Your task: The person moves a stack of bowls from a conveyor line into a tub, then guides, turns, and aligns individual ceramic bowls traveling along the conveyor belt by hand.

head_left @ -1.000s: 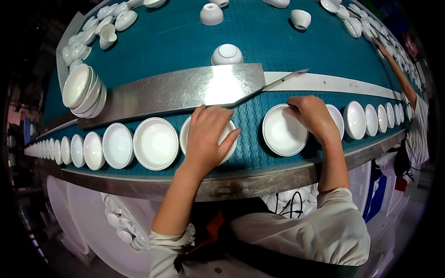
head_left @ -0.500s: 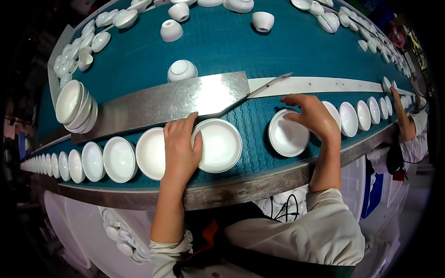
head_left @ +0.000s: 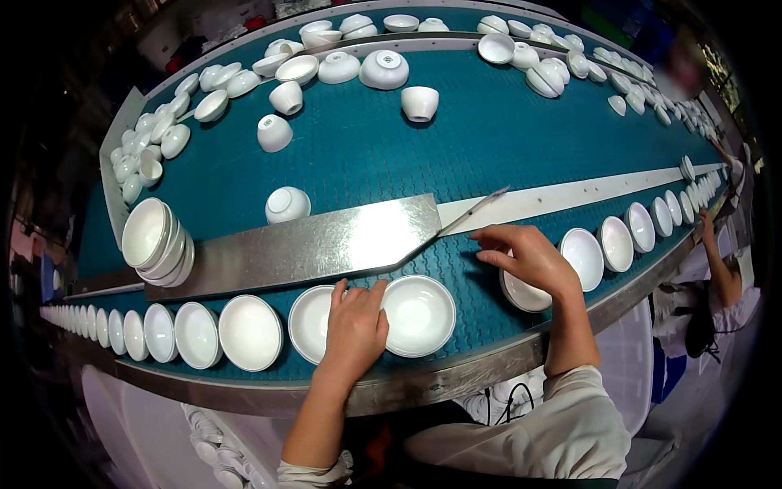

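My left hand is over the line of white bowls on the near green belt, fingers apart. It covers the right side of one bowl, and its thumb side is at the left rim of another bowl. Whether the fingertips touch either rim, I cannot tell. My right hand reaches leftward with fingers stretched out and hides the upper part of a third bowl. Nothing shows in its grasp.
A metal plate and a white rail divide the belts. Stacked bowls stand at the plate's left end. Upturned bowls and cups lie on the wide belt. A co-worker's arm is at far right.
The view has tilted upward, so the far belt shows more. The near bowls have shifted right, my left hand along with them. My right hand now covers more of its bowl.
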Available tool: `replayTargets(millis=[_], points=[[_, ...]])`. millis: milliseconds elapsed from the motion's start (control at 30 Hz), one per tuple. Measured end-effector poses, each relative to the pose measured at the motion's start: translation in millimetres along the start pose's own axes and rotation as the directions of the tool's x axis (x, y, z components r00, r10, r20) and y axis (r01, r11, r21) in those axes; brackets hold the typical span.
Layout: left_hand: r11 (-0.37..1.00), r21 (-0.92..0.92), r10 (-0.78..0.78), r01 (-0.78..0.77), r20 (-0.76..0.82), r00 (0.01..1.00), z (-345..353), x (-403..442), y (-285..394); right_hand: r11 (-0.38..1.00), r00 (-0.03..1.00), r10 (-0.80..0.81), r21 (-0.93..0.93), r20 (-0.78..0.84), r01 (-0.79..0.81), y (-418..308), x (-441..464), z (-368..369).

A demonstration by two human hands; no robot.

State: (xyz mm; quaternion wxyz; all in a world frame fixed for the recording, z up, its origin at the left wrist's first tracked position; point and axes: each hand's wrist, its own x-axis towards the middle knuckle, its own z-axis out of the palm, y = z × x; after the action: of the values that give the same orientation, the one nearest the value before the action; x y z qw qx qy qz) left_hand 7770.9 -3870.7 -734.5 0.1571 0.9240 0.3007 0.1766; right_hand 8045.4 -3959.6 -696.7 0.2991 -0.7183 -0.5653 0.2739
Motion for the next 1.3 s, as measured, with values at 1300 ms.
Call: replayTargets(millis=[1300], points=[[0.998, -0.06, 0.013, -0.019, -0.102, 0.995, 113.4, 84.4, 153.1, 0.992, 0.998, -0.051, 0.116, 0.04, 0.046, 147.0, -40.3, -117.3]])
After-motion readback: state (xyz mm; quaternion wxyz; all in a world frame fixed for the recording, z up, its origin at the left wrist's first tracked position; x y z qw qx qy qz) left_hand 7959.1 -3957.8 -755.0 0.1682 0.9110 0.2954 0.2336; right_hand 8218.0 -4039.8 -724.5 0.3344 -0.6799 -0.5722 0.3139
